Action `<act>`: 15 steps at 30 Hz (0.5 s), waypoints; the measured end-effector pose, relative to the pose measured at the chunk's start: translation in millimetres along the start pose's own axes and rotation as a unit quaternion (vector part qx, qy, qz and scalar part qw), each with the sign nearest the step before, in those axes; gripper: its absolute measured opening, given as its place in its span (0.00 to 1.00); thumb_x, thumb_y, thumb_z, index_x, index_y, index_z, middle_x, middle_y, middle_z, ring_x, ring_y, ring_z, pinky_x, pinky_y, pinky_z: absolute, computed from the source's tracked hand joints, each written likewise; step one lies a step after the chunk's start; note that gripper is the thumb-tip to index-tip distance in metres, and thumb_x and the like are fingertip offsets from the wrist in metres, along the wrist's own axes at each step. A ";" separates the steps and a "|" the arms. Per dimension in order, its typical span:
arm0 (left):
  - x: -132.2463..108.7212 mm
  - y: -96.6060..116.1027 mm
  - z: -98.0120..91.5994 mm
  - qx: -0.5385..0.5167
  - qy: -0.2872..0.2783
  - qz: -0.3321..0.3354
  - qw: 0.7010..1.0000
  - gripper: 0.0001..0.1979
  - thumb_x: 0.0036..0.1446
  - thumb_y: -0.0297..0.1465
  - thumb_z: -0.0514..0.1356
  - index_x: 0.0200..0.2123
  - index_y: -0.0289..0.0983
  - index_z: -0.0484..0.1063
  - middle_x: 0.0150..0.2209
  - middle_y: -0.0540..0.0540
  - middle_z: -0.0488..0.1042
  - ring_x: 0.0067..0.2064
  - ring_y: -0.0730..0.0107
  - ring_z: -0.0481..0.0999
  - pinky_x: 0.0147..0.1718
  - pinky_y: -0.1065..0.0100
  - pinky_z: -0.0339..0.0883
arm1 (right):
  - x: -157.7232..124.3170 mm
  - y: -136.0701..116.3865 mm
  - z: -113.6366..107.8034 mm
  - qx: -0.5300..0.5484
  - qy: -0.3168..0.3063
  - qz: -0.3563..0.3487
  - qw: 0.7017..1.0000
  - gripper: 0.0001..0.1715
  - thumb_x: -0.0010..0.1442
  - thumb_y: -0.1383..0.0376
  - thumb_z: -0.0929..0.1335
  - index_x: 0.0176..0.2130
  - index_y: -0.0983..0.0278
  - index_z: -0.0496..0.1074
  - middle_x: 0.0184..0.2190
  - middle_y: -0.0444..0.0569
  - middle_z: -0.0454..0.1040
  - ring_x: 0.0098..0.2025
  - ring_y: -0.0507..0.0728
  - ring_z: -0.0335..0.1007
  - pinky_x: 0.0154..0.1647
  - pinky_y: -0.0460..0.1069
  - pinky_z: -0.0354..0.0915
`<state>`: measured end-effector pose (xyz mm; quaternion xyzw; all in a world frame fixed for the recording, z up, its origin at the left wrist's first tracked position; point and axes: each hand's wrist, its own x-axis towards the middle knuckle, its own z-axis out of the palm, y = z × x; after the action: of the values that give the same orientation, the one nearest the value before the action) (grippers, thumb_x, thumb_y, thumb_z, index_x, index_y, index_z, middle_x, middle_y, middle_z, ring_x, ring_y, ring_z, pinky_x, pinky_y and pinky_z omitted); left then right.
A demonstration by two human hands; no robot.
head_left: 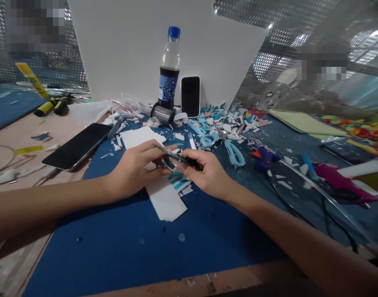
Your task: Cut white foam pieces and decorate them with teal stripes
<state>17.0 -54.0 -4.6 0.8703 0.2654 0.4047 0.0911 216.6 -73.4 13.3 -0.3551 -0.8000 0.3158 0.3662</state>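
- The left hand (136, 170) pinches the left end of a slim dark object (194, 163), and the right hand (210, 171) is wrapped around its right end, above the white sheet (166, 202). Whether it is 1 piece or 2, I cannot tell.
- If an edge is sharp, a slip could nick a finger, because the 2 hands sit just beside each other.
- A loosened pinch could drop it onto the blue strips (178, 182) below, pushing them askew.
- On the far side, a careless reach could topple the tall bottle (169, 74) into the leaning phone (190, 97); its cap is on, so a spill seems less likely.
- To the right, the right forearm (260, 212) could catch the black cable (281, 198) and drag the glue gun (265, 159).
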 end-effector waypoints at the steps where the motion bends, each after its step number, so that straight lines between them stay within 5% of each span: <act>1: 0.2 0.0 0.2 -0.004 0.002 0.001 1.000 0.15 0.59 0.32 0.61 0.49 0.34 0.72 0.36 0.44 0.73 0.32 0.73 0.74 0.34 0.71 0.72 | 0.0 0.7 0.0 -0.008 -0.002 -0.005 1.000 0.12 0.62 0.63 0.64 0.28 0.66 0.66 0.20 0.39 0.56 0.20 0.46 0.50 0.19 0.44 0.48; 8: -0.6 -0.2 -0.2 -0.008 0.013 0.007 1.000 0.08 0.58 0.30 0.61 0.40 0.34 0.76 0.38 0.44 0.76 0.31 0.73 0.76 0.32 0.74 0.72 | -0.2 2.2 0.6 -0.015 -0.007 -0.020 1.000 0.10 0.63 0.64 0.64 0.31 0.67 0.68 0.23 0.41 0.61 0.22 0.46 0.53 0.21 0.43 0.50; 15: -1.1 2.7 -2.6 0.041 0.027 0.016 0.999 0.08 0.60 0.25 0.59 0.43 0.35 0.73 0.39 0.43 0.78 0.32 0.73 0.77 0.29 0.76 0.70 | 0.3 11.6 -10.9 -0.066 0.027 -0.072 0.995 0.26 0.67 0.50 0.57 0.29 0.65 0.66 0.23 0.43 0.63 0.24 0.49 0.58 0.25 0.46 0.54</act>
<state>15.5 -57.0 -2.6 0.8663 0.2703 0.4180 0.0415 229.2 -64.1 10.3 -0.3283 -0.8326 0.2250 0.3853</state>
